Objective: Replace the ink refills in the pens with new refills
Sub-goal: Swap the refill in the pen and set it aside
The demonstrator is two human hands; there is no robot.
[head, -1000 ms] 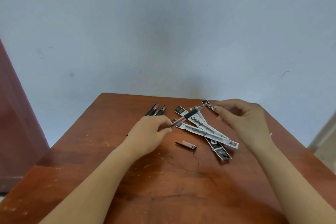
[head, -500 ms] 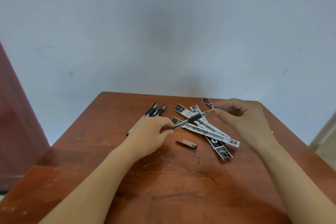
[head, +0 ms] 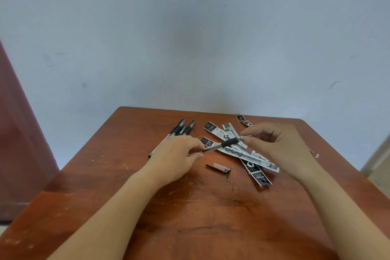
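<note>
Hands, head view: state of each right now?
Left hand: closed, gripping the pen by its rear end.
Right hand: closed, pinching the same pen at its tip.

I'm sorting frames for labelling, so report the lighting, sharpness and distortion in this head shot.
Head view: soft, even light, only faint shadows on the table beneath the left hand and right hand. Head view: wide-angle stretch lengthens the forearms and splays the table's edges. Head view: the pen reads clearly, but print on the refill packets is too soft to read.
</note>
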